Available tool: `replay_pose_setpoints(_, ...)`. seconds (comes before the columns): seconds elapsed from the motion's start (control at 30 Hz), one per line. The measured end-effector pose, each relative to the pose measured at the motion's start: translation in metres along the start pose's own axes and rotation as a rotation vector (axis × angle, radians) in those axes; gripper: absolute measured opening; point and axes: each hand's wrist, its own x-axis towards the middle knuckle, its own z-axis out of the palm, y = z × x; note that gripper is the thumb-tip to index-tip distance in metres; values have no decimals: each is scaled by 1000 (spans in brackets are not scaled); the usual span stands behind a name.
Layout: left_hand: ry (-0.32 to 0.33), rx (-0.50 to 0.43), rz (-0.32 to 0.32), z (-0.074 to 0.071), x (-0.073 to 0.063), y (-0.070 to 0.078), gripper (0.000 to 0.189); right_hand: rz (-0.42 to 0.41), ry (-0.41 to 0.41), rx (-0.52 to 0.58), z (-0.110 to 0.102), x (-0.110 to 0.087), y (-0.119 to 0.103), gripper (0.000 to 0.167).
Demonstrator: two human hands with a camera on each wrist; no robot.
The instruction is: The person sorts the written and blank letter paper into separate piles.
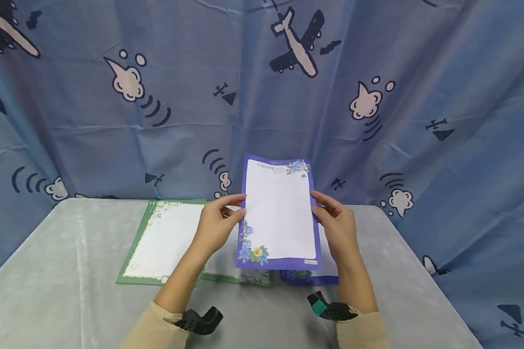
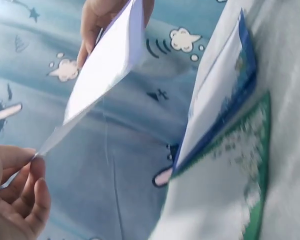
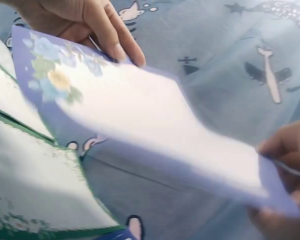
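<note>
My left hand (image 1: pixel 214 225) and right hand (image 1: pixel 339 230) hold up a sheet of letter paper (image 1: pixel 279 208) between them, each pinching one side edge between thumb and fingers. The sheet has a purple border, a white middle, and blue and yellow flowers at two corners. It stands raised above the table, facing me, and bends a little in the right wrist view. Behind and below it lies purple-bordered paper (image 1: pixel 329 279), partly hidden by the sheet. Green-bordered paper (image 1: pixel 166 237) lies on the left, with more green-bordered paper (image 1: pixel 220 266) beside it, partly covered by my left hand and the raised sheet.
The papers lie on a pale grey table (image 1: pixel 48 271). A blue curtain (image 1: pixel 179 145) printed with planes and clouds hangs right behind the table's far edge. Black wrist mounts (image 1: pixel 201 321) sit on both forearms, near the beige sleeves.
</note>
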Motion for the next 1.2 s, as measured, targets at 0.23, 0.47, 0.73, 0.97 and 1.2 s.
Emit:
replay_pose_setpoints(0.23, -46, 88, 75, 30, 13, 23, 32, 24, 105, -60, -18, -2, -9, 37)
replay_pose_setpoints(0.47, -55, 129, 118, 60, 15, 36, 33, -15, 200, -154, -34, -1, -11, 38)
replay_pose_setpoints(0.73, -36, 180, 143, 80, 9, 31, 31, 25, 229, -183, -45, 1, -7, 38)
replay_pose_setpoints(0.97, -33, 189, 128, 82, 9, 20, 31, 20, 229, -244, -46, 3, -3, 38)
replay_pose_setpoints(1.2, -49, 223, 84, 89, 9, 7, 29, 30, 223, -342, -44, 7, 4, 39)
